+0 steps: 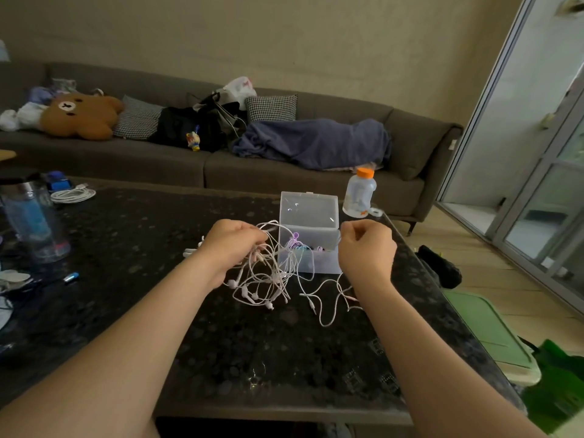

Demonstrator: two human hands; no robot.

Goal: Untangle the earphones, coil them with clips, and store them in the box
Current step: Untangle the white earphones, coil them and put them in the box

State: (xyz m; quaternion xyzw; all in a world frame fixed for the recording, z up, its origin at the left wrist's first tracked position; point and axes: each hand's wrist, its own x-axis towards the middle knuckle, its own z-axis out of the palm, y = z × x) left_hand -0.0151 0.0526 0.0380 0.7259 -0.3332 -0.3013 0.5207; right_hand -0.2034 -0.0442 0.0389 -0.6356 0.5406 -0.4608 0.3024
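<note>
Dark speckled stone makes up the table [284, 358], and both bare forearms reach across it from the near edge. Nearer than the two grips, loose white cable ends and a plug lie on the stone, trailing under the right wrist. Just below the left grip hangs the tangle of white earphones [268, 279], its earbuds dangling to the table top. The left hand [232, 248] holds the top of that bundle, fingers curled round several strands. The right hand [366, 251], level with it and well apart, has its fingers curled in tight and seems to pinch one thin strand at its fingertips. Between the two grips and just beyond them stands the clear plastic box [319, 263], lid tipped up and open, with small coloured clips [295, 240] inside. Beyond the right grip stands a bottle [359, 194] with an orange cap. Farthest off, a grey sofa [284, 172] carries a blue blanket [316, 140] and a brown bear cushion [82, 115].
</note>
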